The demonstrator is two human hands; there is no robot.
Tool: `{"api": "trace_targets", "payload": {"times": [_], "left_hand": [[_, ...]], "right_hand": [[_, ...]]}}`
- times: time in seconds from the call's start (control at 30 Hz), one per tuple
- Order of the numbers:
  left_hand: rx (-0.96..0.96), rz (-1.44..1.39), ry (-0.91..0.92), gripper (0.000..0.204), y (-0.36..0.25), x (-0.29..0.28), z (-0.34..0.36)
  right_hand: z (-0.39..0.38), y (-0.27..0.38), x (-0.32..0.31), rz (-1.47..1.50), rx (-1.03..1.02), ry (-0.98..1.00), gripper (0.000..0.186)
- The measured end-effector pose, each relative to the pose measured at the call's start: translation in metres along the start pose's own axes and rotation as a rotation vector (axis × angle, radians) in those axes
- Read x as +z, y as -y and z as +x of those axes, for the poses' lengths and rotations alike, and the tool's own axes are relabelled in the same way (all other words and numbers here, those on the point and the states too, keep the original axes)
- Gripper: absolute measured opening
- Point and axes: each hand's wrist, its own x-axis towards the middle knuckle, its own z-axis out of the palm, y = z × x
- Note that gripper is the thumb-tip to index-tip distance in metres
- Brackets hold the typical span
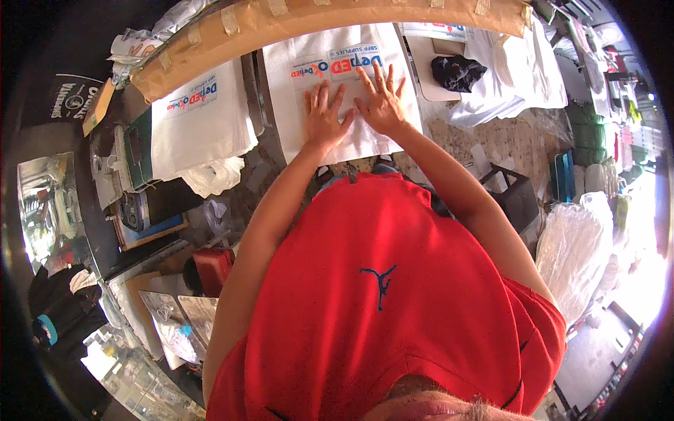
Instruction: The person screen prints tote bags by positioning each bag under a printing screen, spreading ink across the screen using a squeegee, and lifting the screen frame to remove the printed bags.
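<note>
A white cloth piece [284, 112], perhaps a bag, lies flat in front of me, with blue and red print across its far part. My left hand [325, 118] rests on it palm down, fingers spread, just below the print. Beside it, my right hand [384, 102] is also spread flat, its fingertips reaching over the right end of the lettering. Neither hand grips anything. What lies under the cloth is hidden.
A brown taped beam [316, 24] crosses above the cloth's far end. To the left hangs a pile of similar printed white cloths [203, 137]. On the right sit a black bundle [458, 74], white fabric [519, 67] and a dark open box [516, 200].
</note>
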Motion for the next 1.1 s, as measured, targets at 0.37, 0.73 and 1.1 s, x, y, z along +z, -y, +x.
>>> {"api": "trace_targets", "payload": {"times": [0.37, 0.73, 1.1], "left_hand": [[-0.007, 0.018, 0.052, 0.078, -0.001, -0.002, -0.002], [-0.013, 0.028, 0.102, 0.087, -0.002, -0.001, 0.001], [-0.021, 0.052, 0.077, 0.081, -0.002, 0.0, 0.0]], "right_hand": [[0.017, -0.013, 0.024, 0.101, -0.186, -0.06, 0.067], [0.016, -0.015, 0.019, 0.078, -0.18, -0.012, 0.066], [0.014, -0.013, 0.022, 0.102, -0.16, -0.06, 0.065]]}}
